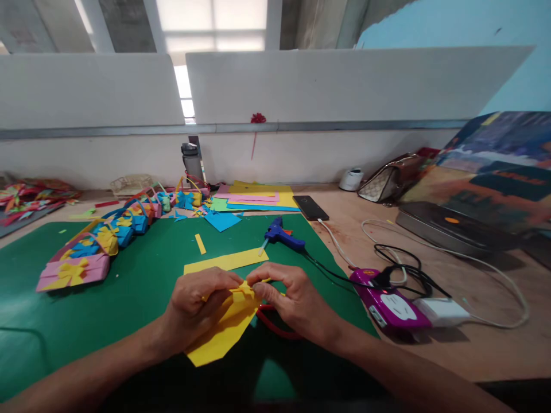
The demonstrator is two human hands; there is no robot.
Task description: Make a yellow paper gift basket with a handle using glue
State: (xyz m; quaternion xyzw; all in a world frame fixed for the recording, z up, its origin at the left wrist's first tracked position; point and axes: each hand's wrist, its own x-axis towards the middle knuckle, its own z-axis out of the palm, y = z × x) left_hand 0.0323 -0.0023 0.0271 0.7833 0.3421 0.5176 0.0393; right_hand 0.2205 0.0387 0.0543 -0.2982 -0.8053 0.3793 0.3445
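Observation:
Both hands meet over a piece of yellow paper (pixel 228 332) near the front of the green mat. My left hand (pixel 196 301) is closed on its left part, the sheet hanging down below the fingers. With thumb and forefinger, my right hand (pixel 286 292) pinches a small folded yellow bit at the top, partly hidden by the fingers. Under the right hand shows a red curved handle (pixel 275 324), perhaps of scissors. Just beyond the hands lies a yellow paper strip (pixel 228 261), and a blue glue gun (pixel 284 234) rests with its nozzle over the strip's right end.
Finished-looking pink, blue and yellow paper baskets (pixel 75 272) line the mat's left side. Coloured sheets (pixel 262 198) and a phone (pixel 310 207) lie at the back. To the right are a purple power strip (pixel 391 304), tangled cables (pixel 413 269) and a dark case (pixel 447 226).

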